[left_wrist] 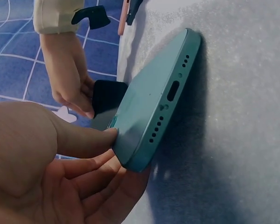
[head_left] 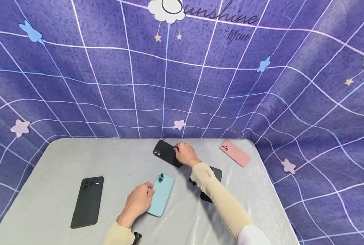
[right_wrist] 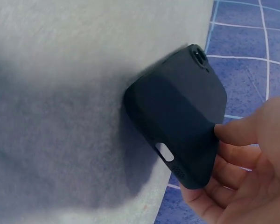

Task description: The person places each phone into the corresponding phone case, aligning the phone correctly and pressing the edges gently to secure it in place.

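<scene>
My left hand [head_left: 139, 200] pinches a teal phone [head_left: 162, 197] by its left edge, thumb on the back and fingers beneath. In the left wrist view the phone [left_wrist: 154, 102] shows its bottom edge with a charging port and speaker holes, and it tilts over the table. At the table's far side, my right hand [head_left: 186, 153] grips a black phone case [head_left: 167, 153] near one end. Seen from the right wrist, the case [right_wrist: 177, 112] is tilted, with light showing through its port cutout. The right fingertips are partly hidden behind it.
A dark phone [head_left: 88, 202] with a round camera block lies at left on the grey-white table [head_left: 120, 153]. A pink phone case [head_left: 235, 153] lies at the far right. Beneath my right forearm is a partly covered black phone-shaped item [head_left: 217, 174]. A purple grid curtain [head_left: 145, 78] borders the table.
</scene>
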A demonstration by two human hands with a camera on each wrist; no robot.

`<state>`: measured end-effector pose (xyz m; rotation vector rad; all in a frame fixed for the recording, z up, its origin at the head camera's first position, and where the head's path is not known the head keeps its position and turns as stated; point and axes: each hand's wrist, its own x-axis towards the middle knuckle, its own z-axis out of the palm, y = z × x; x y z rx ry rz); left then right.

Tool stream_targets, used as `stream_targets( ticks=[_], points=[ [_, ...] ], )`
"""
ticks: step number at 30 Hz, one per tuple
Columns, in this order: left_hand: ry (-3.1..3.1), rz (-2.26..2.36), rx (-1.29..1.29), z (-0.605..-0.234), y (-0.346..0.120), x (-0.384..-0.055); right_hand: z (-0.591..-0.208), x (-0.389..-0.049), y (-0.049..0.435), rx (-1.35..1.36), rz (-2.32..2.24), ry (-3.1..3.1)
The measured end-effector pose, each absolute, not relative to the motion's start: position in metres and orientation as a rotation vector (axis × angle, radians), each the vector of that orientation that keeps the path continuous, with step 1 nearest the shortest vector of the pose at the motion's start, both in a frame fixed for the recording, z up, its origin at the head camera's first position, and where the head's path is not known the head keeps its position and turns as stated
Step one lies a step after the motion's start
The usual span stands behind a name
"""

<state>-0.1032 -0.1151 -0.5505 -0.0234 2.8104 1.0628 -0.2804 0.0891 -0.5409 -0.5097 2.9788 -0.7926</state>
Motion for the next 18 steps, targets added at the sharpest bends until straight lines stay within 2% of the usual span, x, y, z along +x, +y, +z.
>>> stream_targets(
  ticks=[18],
  points=[
    [2.792,1.229,-0.032,-0.5568,-0.1211,-0.0972,-0.5403,-0.2717,0.0938,-0.431,-1.090,2.853]
  ],
)
